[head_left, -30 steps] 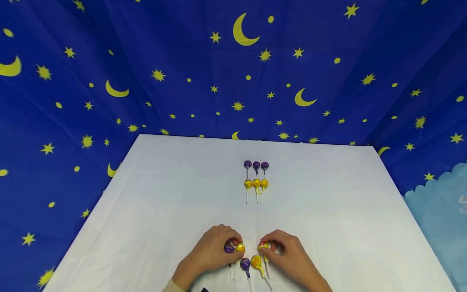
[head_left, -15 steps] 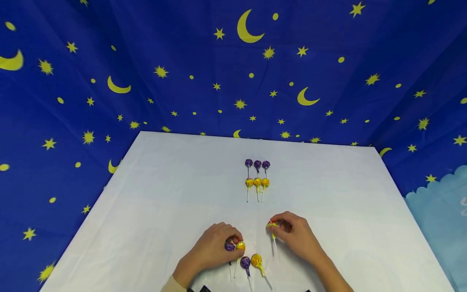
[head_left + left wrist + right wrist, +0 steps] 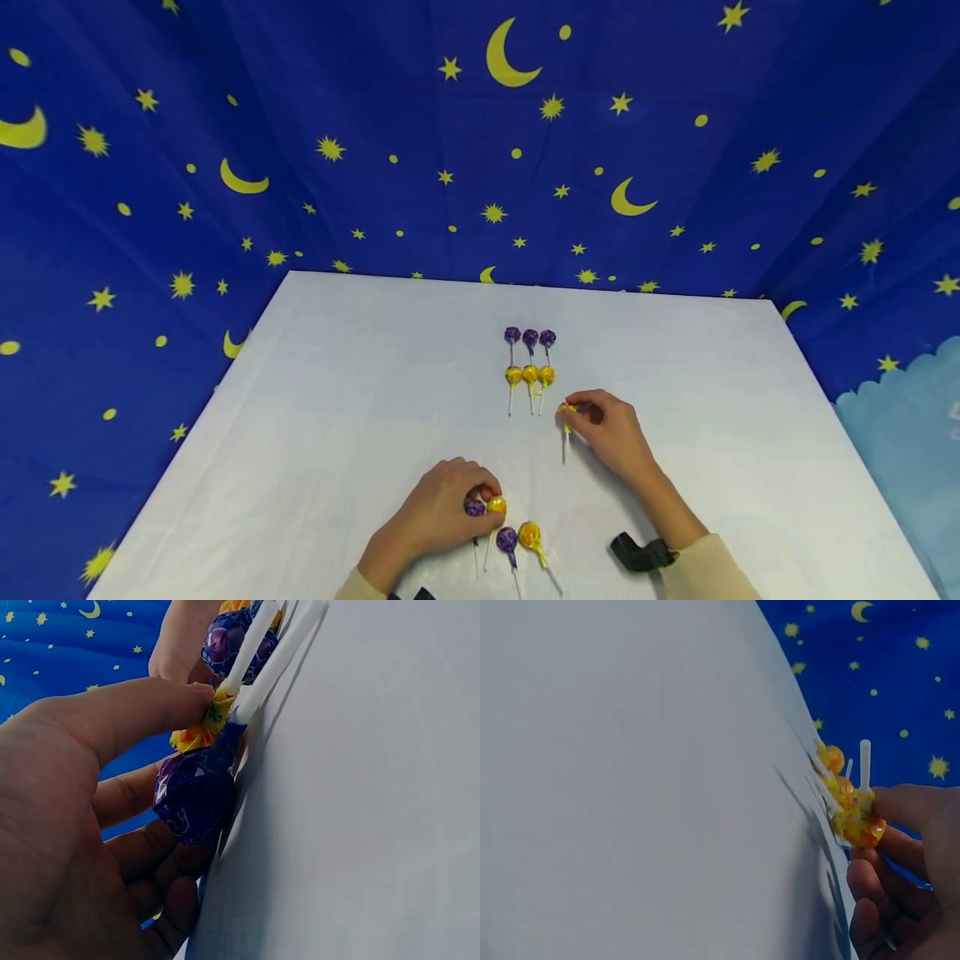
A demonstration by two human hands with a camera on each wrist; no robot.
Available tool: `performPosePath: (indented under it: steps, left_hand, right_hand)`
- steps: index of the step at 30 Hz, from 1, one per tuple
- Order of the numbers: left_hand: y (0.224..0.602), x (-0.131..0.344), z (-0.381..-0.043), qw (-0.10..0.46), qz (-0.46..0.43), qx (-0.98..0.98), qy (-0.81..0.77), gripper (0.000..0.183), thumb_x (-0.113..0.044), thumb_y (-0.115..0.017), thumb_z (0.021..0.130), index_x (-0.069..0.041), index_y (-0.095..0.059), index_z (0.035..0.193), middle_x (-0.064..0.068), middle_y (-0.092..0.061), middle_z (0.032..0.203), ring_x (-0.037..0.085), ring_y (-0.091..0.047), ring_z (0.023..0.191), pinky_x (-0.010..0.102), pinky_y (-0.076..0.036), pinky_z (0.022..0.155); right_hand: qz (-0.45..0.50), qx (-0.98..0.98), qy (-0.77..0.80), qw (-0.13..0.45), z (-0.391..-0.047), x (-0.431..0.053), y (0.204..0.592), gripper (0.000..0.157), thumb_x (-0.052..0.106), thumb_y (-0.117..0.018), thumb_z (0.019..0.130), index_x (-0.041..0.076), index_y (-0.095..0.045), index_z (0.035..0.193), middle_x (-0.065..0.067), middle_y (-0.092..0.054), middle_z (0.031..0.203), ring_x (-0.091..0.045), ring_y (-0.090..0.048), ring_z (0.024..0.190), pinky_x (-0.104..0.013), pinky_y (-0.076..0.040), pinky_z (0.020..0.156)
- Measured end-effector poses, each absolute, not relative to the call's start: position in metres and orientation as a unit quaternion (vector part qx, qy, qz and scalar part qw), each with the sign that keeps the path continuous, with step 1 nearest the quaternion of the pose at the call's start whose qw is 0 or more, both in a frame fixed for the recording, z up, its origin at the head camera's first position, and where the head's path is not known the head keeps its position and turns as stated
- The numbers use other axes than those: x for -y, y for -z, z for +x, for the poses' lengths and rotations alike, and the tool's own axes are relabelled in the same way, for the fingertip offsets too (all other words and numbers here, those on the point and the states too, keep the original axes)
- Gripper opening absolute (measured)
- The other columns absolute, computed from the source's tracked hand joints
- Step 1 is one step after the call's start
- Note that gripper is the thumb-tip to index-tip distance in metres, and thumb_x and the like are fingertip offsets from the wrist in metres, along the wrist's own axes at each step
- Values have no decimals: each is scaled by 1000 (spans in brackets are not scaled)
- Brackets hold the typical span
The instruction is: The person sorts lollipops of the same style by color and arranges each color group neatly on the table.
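In the head view my right hand (image 3: 611,429) pinches a yellow-wrapped lollipop (image 3: 866,829) by its head, stick pointing toward me, just right of and nearer than the far group. My left hand (image 3: 453,508) is at the near side of the table, its thumb and fingers pinching another yellow lollipop (image 3: 497,505). A purple lollipop (image 3: 195,796) lies beside that one, within the curve of the same hand. Right of the left hand lie a second purple lollipop (image 3: 507,540) and a loose yellow lollipop (image 3: 530,534), sticks toward me.
Farther back on the white table (image 3: 360,375), three purple lollipops (image 3: 530,338) lie in a row, with three yellow lollipops (image 3: 530,375) in a row in front of them. A black wrist device (image 3: 641,552) sits at my right sleeve. A blue star-patterned cloth (image 3: 420,125) hangs behind.
My right hand has carried its yellow lollipop from the near group away from me, toward the right of the far rows. My left hand has stayed in place.
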State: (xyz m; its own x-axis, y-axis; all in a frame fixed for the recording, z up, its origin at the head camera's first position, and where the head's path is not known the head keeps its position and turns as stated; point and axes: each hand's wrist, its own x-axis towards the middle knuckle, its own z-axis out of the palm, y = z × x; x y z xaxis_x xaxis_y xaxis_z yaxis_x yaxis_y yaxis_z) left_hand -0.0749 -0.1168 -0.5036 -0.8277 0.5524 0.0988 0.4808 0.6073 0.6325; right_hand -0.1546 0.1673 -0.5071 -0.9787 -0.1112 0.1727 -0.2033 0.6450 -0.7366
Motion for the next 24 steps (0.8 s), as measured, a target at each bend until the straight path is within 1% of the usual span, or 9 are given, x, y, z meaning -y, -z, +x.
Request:
performPosePath:
  steps: [11,17,24]
  left_hand:
    - [505,117,-76,43,292,-891,-345,20,-43,-76,80,-30,-67,92,-23,-54,78,0,-48,74,29,-42,74]
    - [506,118,-77,46,294,-891,-343,21,-44,-74,81,-31,-67,94,-23,-54,80,-1,-49,75,30,-43,76]
    - [506,119,-75,43,291,-892,-343,22,-45,-74,80,-30,-67,94,-23,-55,82,-1,-49,77,32,-43,77]
  right_hand:
    - [60,912,-401,63,-196,-163,508,25,28,-74,85,10,-71,102,-2,-64,90,-16,-55,73,-33,-45,64]
    - [47,914,-397,73,-205,-159,508,26,29,-73,85,9,-71,103,-5,-66,92,-17,-58,73,-35,-45,66]
    - [50,925,-368,81,-207,-156,512,29,32,-73,86,10,-70,105,-5,-65,92,-17,-54,73,-35,-42,64]
